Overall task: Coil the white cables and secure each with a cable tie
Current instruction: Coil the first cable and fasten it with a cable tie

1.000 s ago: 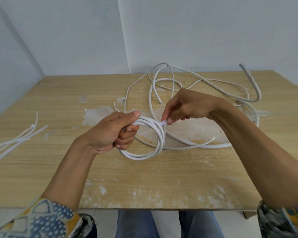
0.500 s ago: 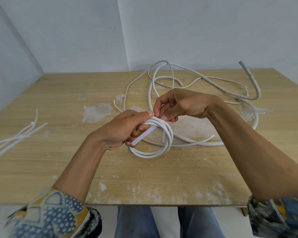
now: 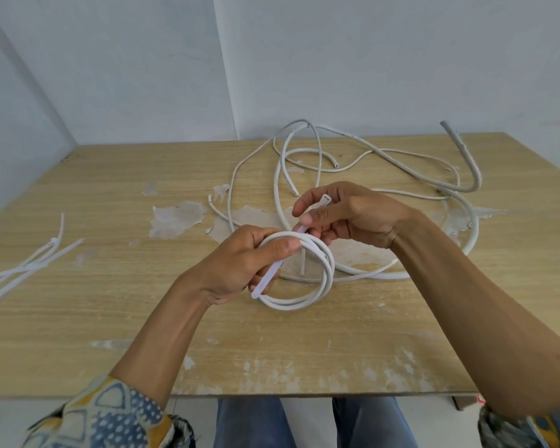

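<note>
Cable tie (image 3: 269,279) threaded thru coil (image 3: 291,306); L hand (image 3: 236,266) fingers curled round loops, R hand (image 3: 353,215) fingers pinching head end; best feed tail into head w/ loops kept bunched.

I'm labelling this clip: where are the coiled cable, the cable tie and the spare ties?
coiled cable (image 3: 292,305), head view, bottom of loop.
cable tie (image 3: 267,281), head view, tail end.
spare ties (image 3: 34,269), head view, mid-bundle.

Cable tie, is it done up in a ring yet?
No, the cable tie is one straight strip crossing the coiled cable, its two ends apart.
</note>
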